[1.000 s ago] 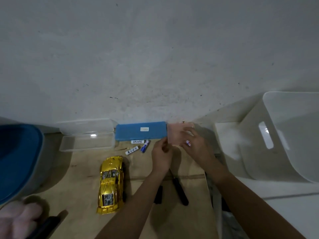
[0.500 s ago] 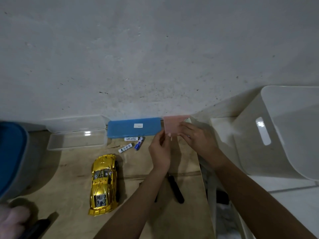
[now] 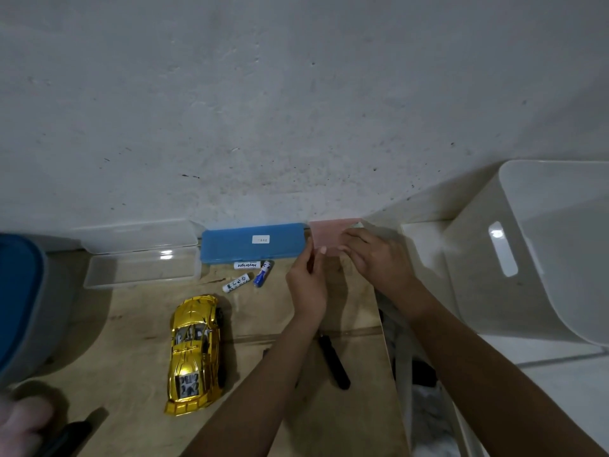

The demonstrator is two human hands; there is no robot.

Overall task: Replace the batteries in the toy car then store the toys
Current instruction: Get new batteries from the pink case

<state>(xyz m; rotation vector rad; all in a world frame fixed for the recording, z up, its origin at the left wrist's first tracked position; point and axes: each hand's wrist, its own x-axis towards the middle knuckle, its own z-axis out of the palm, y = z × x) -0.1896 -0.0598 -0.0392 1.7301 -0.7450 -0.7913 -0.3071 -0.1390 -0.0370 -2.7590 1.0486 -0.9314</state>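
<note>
A gold toy car [image 3: 196, 354] lies on the wooden board, left of my arms. Three loose batteries, two white [image 3: 246, 265] [image 3: 235, 283] and one blue [image 3: 262, 274], lie just in front of a shut blue case [image 3: 252, 242]. Against the wall beside it sits a pink case [image 3: 329, 232]. My left hand [image 3: 306, 288] pinches the pink case's left end. My right hand [image 3: 379, 258] covers its right part with fingers curled on it. What is inside the case is hidden.
A clear open case [image 3: 141, 258] lies left of the blue one. A black screwdriver [image 3: 333, 361] lies under my left forearm. A large white bin [image 3: 527, 252] stands at right, and a blue-lidded tub [image 3: 19, 301] at left. A pink plush [image 3: 19, 423] lies at the bottom left.
Both hands stay on the pink case. The small battery seen between my right fingers a second ago no longer shows. The camera has shifted slightly.
</note>
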